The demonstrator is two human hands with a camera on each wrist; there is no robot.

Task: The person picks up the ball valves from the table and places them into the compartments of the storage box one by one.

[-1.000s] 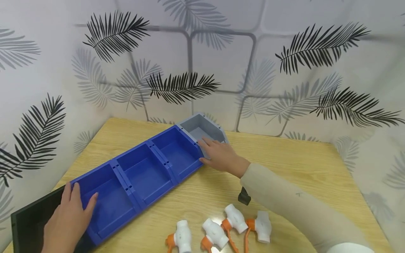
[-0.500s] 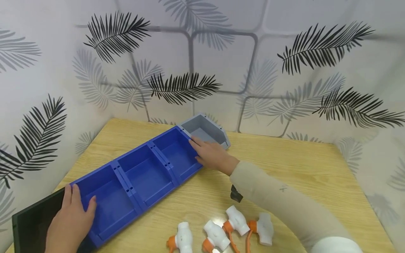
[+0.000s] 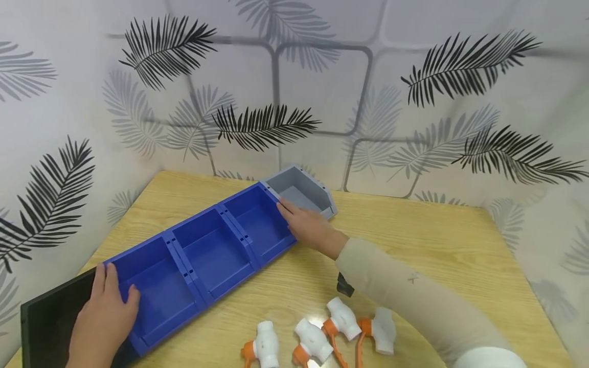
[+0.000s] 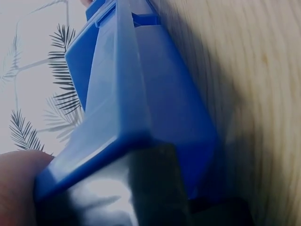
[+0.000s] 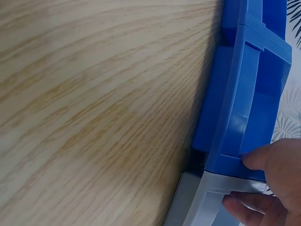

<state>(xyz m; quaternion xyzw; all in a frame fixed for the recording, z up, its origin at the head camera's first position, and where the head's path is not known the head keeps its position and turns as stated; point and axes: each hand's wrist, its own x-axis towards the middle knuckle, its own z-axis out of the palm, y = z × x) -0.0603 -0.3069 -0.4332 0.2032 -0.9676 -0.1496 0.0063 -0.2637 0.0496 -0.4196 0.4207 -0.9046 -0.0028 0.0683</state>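
Observation:
A row of storage bins runs diagonally over the table: a black bin [image 3: 55, 312] at the near left, three blue bins [image 3: 211, 250] and a grey bin [image 3: 301, 186] at the far end. My left hand [image 3: 102, 312] rests over the join of the black bin and the nearest blue bin, its fingers extended and its thumb over the blue bin. My right hand [image 3: 310, 227] straddles the join of the farthest blue bin and the grey bin. In the right wrist view its thumb [image 5: 257, 157] is on the blue side and its curled fingers [image 5: 249, 209] reach into the grey bin, pinching the walls.
Several white ball valves [image 3: 313, 340] with orange handles lie on the wooden table [image 3: 414, 250] in front of the bins. A small black object [image 3: 344, 285] shows under the right sleeve. A leaf-patterned sheet [image 3: 322, 92] rises behind the table.
My right hand has moved left, from the front of the grey bin to its join with the blue bin. The grey bin sits slightly farther right. The left hand has hardly moved.

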